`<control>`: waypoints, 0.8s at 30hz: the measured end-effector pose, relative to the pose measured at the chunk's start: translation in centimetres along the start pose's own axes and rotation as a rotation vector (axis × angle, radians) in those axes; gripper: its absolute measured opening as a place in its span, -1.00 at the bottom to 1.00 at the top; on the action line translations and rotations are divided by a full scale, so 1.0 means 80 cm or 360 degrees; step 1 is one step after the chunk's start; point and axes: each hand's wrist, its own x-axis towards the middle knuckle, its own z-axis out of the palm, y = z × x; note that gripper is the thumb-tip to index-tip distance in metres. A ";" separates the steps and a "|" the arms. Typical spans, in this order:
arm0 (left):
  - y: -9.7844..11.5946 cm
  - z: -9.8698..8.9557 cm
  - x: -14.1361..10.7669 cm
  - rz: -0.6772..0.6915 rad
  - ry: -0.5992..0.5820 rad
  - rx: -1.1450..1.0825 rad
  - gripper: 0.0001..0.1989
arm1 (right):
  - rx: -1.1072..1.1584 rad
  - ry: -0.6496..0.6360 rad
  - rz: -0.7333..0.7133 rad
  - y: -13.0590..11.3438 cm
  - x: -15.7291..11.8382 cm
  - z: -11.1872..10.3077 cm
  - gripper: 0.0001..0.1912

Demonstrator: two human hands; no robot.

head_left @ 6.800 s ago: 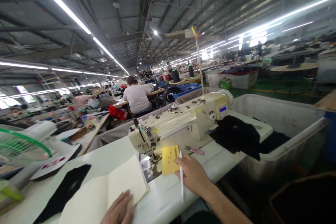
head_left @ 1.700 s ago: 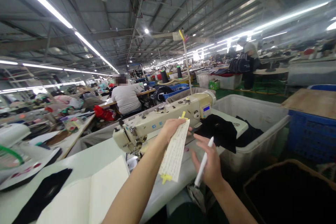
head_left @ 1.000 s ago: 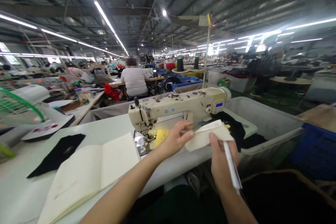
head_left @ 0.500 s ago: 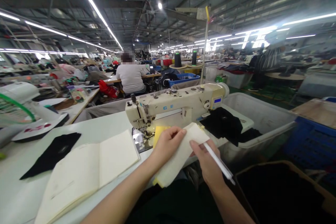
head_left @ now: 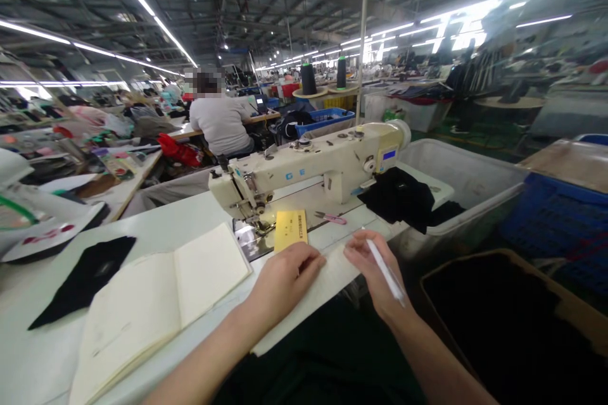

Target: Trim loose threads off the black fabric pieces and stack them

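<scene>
Currently, a cream paper strip [head_left: 297, 329] is being pressed by the flat left hand [head_left: 285, 275], a white pen [head_left: 386, 272] pinched by the right hand [head_left: 373, 269] — light pressure could let the strip slip.

Sewing machine arm [head_left: 308, 168]: two small blue letters, perhaps "GE", too small to be sure
Machine display [head_left: 389, 154]: lit blue, any digits too small to read
Yellow card [head_left: 290, 230]: dark printed lines, too small to read
</scene>
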 end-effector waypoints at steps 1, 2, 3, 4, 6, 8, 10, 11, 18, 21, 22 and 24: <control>0.001 0.002 0.001 -0.0015 -0.0007 -0.0056 -0.84 | -0.0013 -0.0039 0.0001 0.001 0.000 0.001 -0.58; 0.001 0.004 0.003 -0.0021 -0.0014 -0.0116 -0.82 | -0.0026 -0.0079 -0.0007 0.002 -0.001 0.002 -0.60; 0.003 0.006 0.005 -0.0016 -0.0016 -0.0168 -0.81 | -0.0040 -0.0117 -0.0014 0.002 -0.002 0.004 -0.61; 0.004 0.008 0.007 -0.0003 -0.0006 -0.0200 -0.84 | -0.0051 -0.0149 -0.0014 0.002 -0.002 0.004 -0.61; 0.007 0.010 0.011 0.0035 0.0032 -0.0206 -0.89 | -0.0064 -0.0167 0.0009 0.002 -0.003 0.005 -0.63; 0.009 0.012 0.014 0.0071 0.0071 -0.0185 -0.90 | -0.0064 -0.0143 0.0052 0.002 -0.001 0.004 -0.64; 0.009 0.012 0.014 0.0108 0.0073 -0.0170 -0.90 | -0.0078 -0.0133 0.0069 0.002 0.001 0.002 -0.63; 0.009 0.012 0.014 0.0124 0.0067 -0.0158 -0.89 | -0.0094 -0.0143 0.0061 0.001 0.001 0.001 -0.63; 0.006 0.014 0.014 0.0283 0.0068 -0.0086 -0.92 | -0.0257 -0.0235 -0.0040 -0.005 0.003 -0.001 -0.63; 0.008 0.013 0.015 0.0417 0.0066 0.0073 -0.89 | -0.0171 -0.0247 0.0093 -0.007 0.004 0.000 -0.62; 0.009 0.013 0.014 0.0461 0.0071 0.0164 -0.87 | -0.0161 -0.0249 0.0120 -0.007 0.005 0.000 -0.61; 0.010 0.013 0.013 0.0535 0.0083 0.0343 -0.85 | -0.0178 -0.0253 0.0117 -0.006 0.006 -0.001 -0.61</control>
